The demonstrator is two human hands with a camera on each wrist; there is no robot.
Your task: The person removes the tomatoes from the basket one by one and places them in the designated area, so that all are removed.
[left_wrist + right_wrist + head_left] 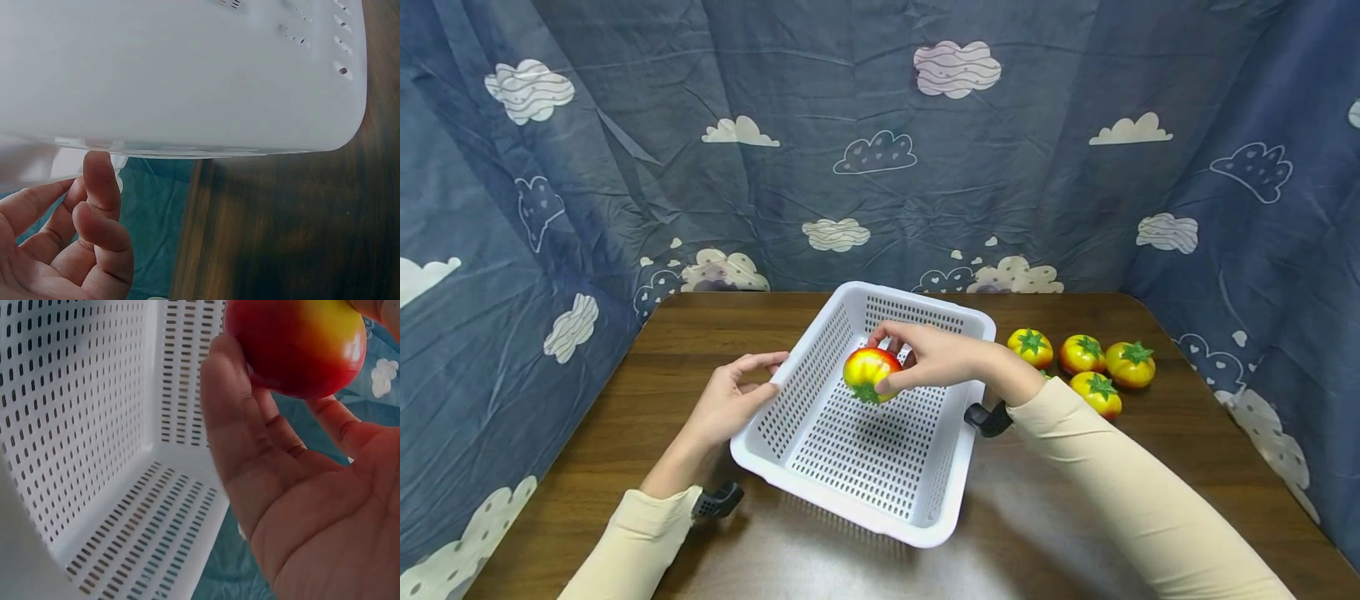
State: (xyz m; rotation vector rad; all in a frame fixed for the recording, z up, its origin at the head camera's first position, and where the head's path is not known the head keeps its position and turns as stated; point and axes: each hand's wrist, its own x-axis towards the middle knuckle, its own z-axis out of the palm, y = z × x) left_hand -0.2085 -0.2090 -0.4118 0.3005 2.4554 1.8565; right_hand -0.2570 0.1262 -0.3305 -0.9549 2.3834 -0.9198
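Note:
My right hand (pixel 936 358) holds a red and yellow tomato (pixel 868 372) with a green leafy top above the inside of a white perforated plastic basket (pixel 850 517). In the right wrist view, the fingers (pixel 228 394) curve round the tomato's red side (pixel 294 356), the basket wall (pixel 81 406) standing to the left. At the basket's left rim is my left hand (pixel 730 400), its fingertips touching the outer edge. The left wrist view has this hand (pixel 75 237) with loosely bent fingers beside the basket's white rim (pixel 187 147).
Several more tomatoes (pixel 1082 354) with green tops rest on the brown wooden table (pixel 700 325), right of the basket. One is mostly hidden by the right forearm. A blue cloud-printed cloth (pixel 820 83) hangs behind and along both sides.

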